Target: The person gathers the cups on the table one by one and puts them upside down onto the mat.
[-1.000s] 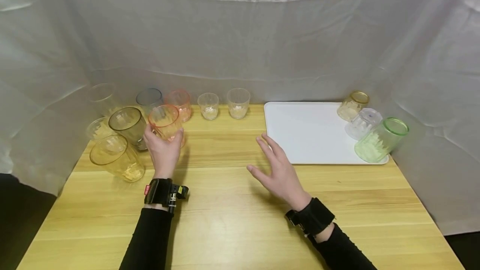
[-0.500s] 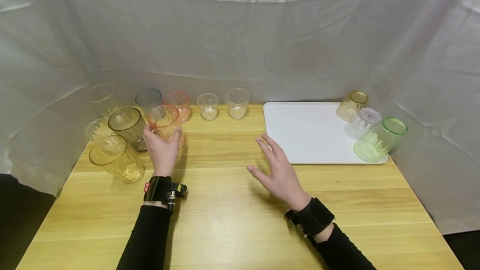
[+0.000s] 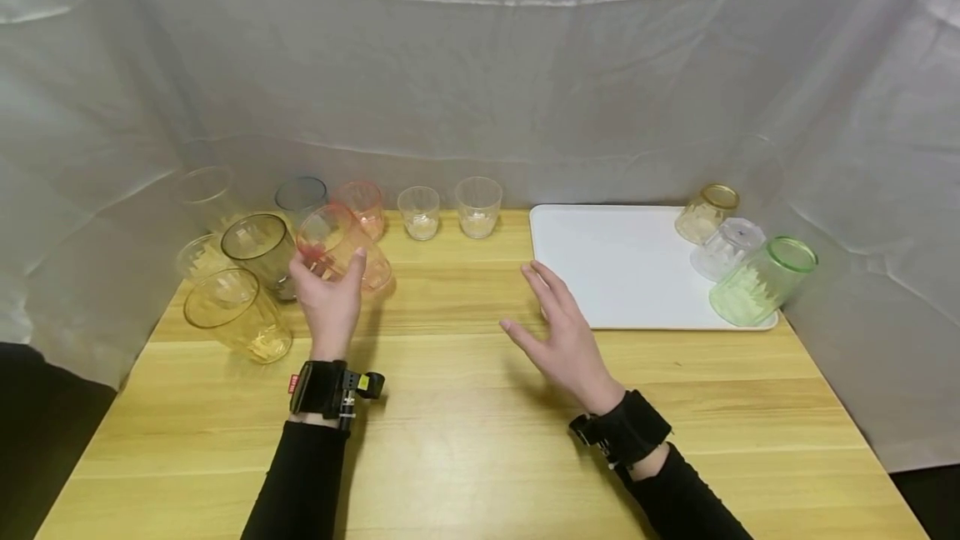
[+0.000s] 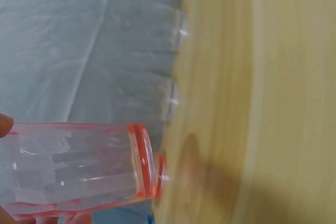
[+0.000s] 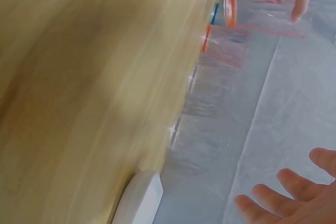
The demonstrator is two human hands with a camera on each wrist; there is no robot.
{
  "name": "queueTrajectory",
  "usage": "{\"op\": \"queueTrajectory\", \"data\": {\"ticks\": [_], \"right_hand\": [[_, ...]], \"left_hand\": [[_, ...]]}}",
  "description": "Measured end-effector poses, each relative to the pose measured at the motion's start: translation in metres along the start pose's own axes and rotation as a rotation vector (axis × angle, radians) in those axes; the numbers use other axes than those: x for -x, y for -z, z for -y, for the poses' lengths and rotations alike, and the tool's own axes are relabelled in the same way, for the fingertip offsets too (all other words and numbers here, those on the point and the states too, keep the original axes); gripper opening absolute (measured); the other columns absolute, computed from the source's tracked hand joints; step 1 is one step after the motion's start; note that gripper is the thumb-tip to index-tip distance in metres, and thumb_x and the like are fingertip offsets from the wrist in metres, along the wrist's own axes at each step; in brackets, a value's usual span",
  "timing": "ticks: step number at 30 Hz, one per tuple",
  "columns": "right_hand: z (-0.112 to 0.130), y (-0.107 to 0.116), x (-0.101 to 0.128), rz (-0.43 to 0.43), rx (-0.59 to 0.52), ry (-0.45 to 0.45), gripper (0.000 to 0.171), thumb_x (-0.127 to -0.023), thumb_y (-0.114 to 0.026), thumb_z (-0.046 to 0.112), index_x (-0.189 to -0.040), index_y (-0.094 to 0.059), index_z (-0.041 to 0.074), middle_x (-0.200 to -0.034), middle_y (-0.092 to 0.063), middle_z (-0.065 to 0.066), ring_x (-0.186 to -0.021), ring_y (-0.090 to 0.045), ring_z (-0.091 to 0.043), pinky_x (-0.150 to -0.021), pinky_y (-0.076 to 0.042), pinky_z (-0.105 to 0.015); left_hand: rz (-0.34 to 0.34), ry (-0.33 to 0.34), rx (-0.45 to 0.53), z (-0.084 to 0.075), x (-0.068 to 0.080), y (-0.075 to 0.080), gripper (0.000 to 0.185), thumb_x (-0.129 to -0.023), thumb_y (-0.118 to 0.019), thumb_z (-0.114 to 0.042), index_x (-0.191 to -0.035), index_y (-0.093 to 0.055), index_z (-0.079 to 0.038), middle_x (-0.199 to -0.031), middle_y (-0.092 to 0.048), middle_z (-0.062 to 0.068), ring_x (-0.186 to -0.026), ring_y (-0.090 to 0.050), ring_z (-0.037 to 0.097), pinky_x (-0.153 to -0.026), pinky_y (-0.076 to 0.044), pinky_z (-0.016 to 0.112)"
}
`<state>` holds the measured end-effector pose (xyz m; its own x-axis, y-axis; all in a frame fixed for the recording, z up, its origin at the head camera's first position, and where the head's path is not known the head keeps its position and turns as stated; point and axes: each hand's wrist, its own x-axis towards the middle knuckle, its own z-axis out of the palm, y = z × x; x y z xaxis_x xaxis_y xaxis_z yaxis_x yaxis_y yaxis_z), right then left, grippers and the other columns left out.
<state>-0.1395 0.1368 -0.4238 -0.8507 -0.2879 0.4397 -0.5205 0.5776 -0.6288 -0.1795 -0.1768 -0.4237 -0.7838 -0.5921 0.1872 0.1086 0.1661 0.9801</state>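
Observation:
In the head view, my left hand (image 3: 330, 307) grips a tall pink-red clear tumbler (image 3: 363, 265) round its side. The tumbler is raised off the wooden table and leans, its base toward the right. The left wrist view shows this tumbler (image 4: 79, 166) close up, with fingers curled about its upper part. Just left of that hand stand a grey tumbler (image 3: 258, 252) and a yellow tumbler (image 3: 240, 315). My right hand (image 3: 558, 340) hovers over the table near the tray's left front corner, fingers spread and holding nothing.
A white tray (image 3: 607, 265) lies at the right, bearing an amber glass (image 3: 705, 215), a clear glass (image 3: 726, 248) and a green glass (image 3: 761, 282). Along the back stand a blue glass (image 3: 300, 198), a smaller pink glass (image 3: 363, 202) and two clear glasses (image 3: 478, 207). A grey curtain (image 3: 510, 90) encloses the table.
The pink-red tumbler in my left hand has lifted and tilted, its base swinging right. My right hand has barely moved.

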Motion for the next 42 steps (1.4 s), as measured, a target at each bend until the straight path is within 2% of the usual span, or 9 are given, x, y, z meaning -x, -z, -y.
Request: {"op": "queueTrajectory", "data": {"ticks": [5,8,10,12,17,24,31,36,42], "right_hand": [[0.001,-0.001,-0.003,-0.031,-0.030,0.021,0.077,-0.096,-0.076,0.026,-0.160,-0.037,0.006,-0.167,-0.033,-0.012,-0.152,-0.033,-0.031,-0.122,-0.034,-0.055],[0.001,-0.002,-0.004,-0.054,-0.051,0.037,0.077,-0.096,-0.075,0.023,-0.161,-0.036,0.006,-0.167,-0.033,-0.012,-0.152,-0.034,-0.031,-0.121,-0.034,-0.054],[0.002,-0.003,-0.005,-0.073,-0.070,0.054,0.076,-0.096,-0.075,0.020,-0.160,-0.037,0.005,-0.166,-0.035,-0.013,-0.151,-0.036,-0.031,-0.121,-0.035,-0.055],[0.002,-0.004,-0.006,-0.092,-0.083,0.071,0.075,-0.096,-0.075,0.018,-0.159,-0.038,0.003,-0.165,-0.037,-0.014,-0.150,-0.037,-0.032,-0.120,-0.035,-0.055],[0.006,-0.006,-0.009,-0.129,-0.116,0.098,0.073,-0.095,-0.074,0.015,-0.159,-0.039,0.004,-0.162,-0.040,-0.015,-0.150,-0.038,-0.031,-0.121,-0.036,-0.053],[0.011,-0.010,-0.013,-0.149,-0.172,0.151,0.075,-0.093,-0.075,0.009,-0.158,-0.039,0.003,-0.161,-0.041,-0.019,-0.147,-0.041,-0.032,-0.111,-0.047,-0.052],[0.016,-0.017,-0.015,-0.174,-0.220,0.233,0.083,-0.085,-0.082,0.000,-0.157,-0.040,-0.001,-0.159,-0.043,-0.022,-0.144,-0.044,-0.036,-0.106,-0.051,-0.056],[0.022,-0.020,-0.017,-0.169,-0.271,0.237,0.090,-0.078,-0.087,-0.002,-0.155,-0.041,0.000,-0.159,-0.042,-0.019,-0.144,-0.044,-0.034,-0.107,-0.052,-0.051],[0.025,-0.021,-0.020,-0.186,-0.273,0.287,0.090,-0.074,-0.089,-0.001,-0.152,-0.045,-0.001,-0.156,-0.043,-0.024,-0.141,-0.047,-0.037,-0.105,-0.053,-0.047]], "left_hand": [[-0.002,0.064,0.168,-0.011,0.008,-0.005,0.054,-0.094,-0.076,-0.023,-0.129,-0.037,-0.008,-0.138,-0.048,0.009,-0.118,-0.053,0.020,-0.099,-0.050,0.033],[-0.007,0.099,0.270,-0.017,0.015,-0.008,0.047,-0.096,-0.074,-0.019,-0.126,-0.040,-0.009,-0.130,-0.051,0.006,-0.107,-0.053,0.015,-0.089,-0.050,0.026],[-0.009,0.132,0.353,-0.021,0.019,-0.011,0.042,-0.097,-0.073,-0.016,-0.125,-0.042,-0.010,-0.122,-0.052,0.003,-0.103,-0.055,0.012,-0.088,-0.052,0.023],[-0.002,0.160,0.448,-0.024,0.024,-0.014,0.037,-0.097,-0.071,-0.014,-0.122,-0.044,-0.010,-0.116,-0.053,0.003,-0.100,-0.058,0.012,-0.088,-0.054,0.022],[0.048,0.214,0.576,-0.033,0.037,-0.021,0.024,-0.101,-0.067,-0.018,-0.114,-0.047,-0.012,-0.112,-0.059,0.004,-0.099,-0.065,0.015,-0.087,-0.058,0.026],[0.188,0.285,0.645,-0.040,0.059,-0.028,0.019,-0.107,-0.058,-0.028,-0.116,-0.055,-0.011,-0.113,-0.061,0.002,-0.102,-0.065,0.016,-0.093,-0.058,0.027],[0.296,0.347,0.699,-0.043,0.076,-0.036,0.023,-0.108,-0.054,-0.036,-0.103,-0.061,-0.014,-0.108,-0.066,0.001,-0.097,-0.067,0.015,-0.089,-0.060,0.026],[0.373,0.392,0.734,-0.043,0.084,-0.041,0.029,-0.107,-0.055,-0.043,-0.101,-0.060,-0.015,-0.113,-0.066,0.003,-0.099,-0.068,0.015,-0.090,-0.060,0.026],[0.426,0.423,0.736,-0.043,0.091,-0.045,0.034,-0.106,-0.055,-0.047,-0.102,-0.059,-0.014,-0.112,-0.068,0.002,-0.100,-0.068,0.015,-0.088,-0.060,0.024]]}}
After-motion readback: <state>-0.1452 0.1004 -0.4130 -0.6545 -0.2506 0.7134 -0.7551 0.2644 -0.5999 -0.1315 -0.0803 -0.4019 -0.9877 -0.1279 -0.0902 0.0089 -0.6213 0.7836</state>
